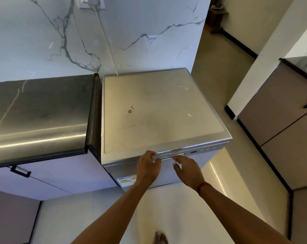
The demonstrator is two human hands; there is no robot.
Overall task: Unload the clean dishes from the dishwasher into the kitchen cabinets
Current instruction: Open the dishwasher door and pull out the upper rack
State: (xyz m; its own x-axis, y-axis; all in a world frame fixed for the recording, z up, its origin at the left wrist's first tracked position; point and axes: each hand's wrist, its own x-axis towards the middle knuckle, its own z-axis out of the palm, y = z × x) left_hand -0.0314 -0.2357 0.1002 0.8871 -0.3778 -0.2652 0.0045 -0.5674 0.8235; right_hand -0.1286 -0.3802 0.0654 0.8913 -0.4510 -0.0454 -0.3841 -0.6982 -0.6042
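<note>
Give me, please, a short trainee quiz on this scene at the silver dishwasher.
1. True or false: the door of the silver box-shaped dishwasher stands open.
2. Where are the left hand and the right hand? A) at the handle strip along the door's top edge; B) flat on the dishwasher's top; C) on a cabinet handle.
3. Fill in: the thin white cord runs down the veined marble wall and ends behind the ____.
Key: 1 false; 2 A; 3 dishwasher.
</note>
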